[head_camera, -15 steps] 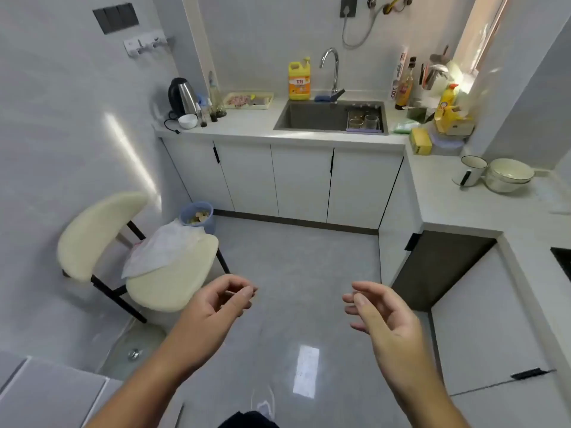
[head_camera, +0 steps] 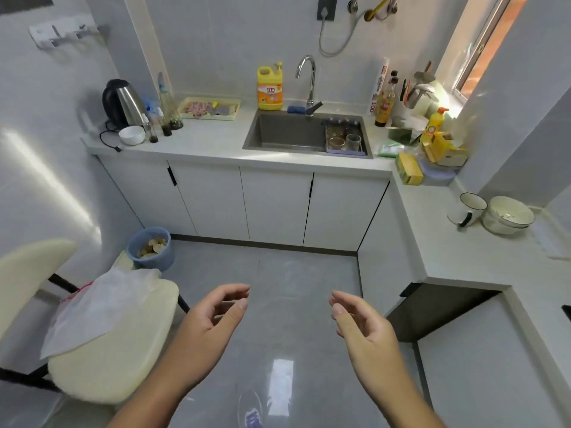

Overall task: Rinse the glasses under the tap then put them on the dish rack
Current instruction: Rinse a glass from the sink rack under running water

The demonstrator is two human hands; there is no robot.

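Several clear glasses (head_camera: 345, 138) stand in a purple-rimmed dish rack (head_camera: 346, 152) at the right side of the grey sink (head_camera: 284, 131). A chrome tap (head_camera: 309, 78) curves over the sink's back edge. My left hand (head_camera: 213, 319) and my right hand (head_camera: 361, 322) hover low over the floor, far in front of the sink. Both hands hold nothing, fingers loosely curled and apart.
A yellow detergent bottle (head_camera: 270, 88) stands left of the tap. A kettle (head_camera: 122, 101), white bowl (head_camera: 132, 135) and tray (head_camera: 210, 108) are on the left counter. The right counter carries a mug (head_camera: 466, 209) and bowl (head_camera: 508, 214). A cream chair (head_camera: 108, 344) and blue bin (head_camera: 151, 248) stand at left.
The view has moved closer to the sink counter. Both hands stay raised in front, fingers a little more spread.
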